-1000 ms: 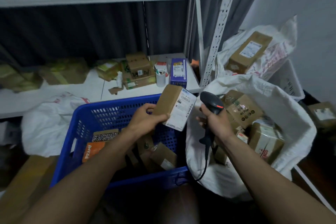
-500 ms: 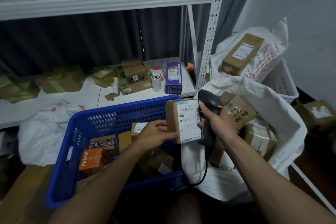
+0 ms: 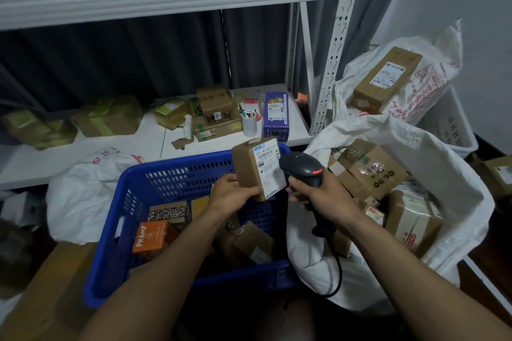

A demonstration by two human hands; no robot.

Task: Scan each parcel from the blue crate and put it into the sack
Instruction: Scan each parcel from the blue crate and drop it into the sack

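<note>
**boxfan:** ok, what's being held where?

**parcel_pete:** The parcel (image 3: 249, 171) is gripped at its bottom corner by the left hand (image 3: 235, 194). The thumb is laid across the brown face and the fingers are curled round behind. It's held upright over the far right corner of the crate (image 3: 133, 202), with the label turned to the right.

**boxfan:** and the other hand?

**parcel_pete:** The scanner (image 3: 302, 169) is clasped by the right hand (image 3: 318, 194), with the fingers wrapped tight round the handle. Its head is pointed at the label from just beside it. Whether they touch can't be told.

**boxfan:** counts?

**parcel_pete:** One crate, one scanner and one parcel in hand. In the crate, four boxes can be made out: an orange box (image 3: 151, 235), a patterned box (image 3: 169, 212) and two plain brown ones. Anything more is hidden by the left arm. Around six boxes are piled in the sack (image 3: 457, 180) just right of the crate, though the exact number can't be told. One long box (image 3: 385, 80) is seen lying on a second sack (image 3: 432, 86) behind it.
</note>
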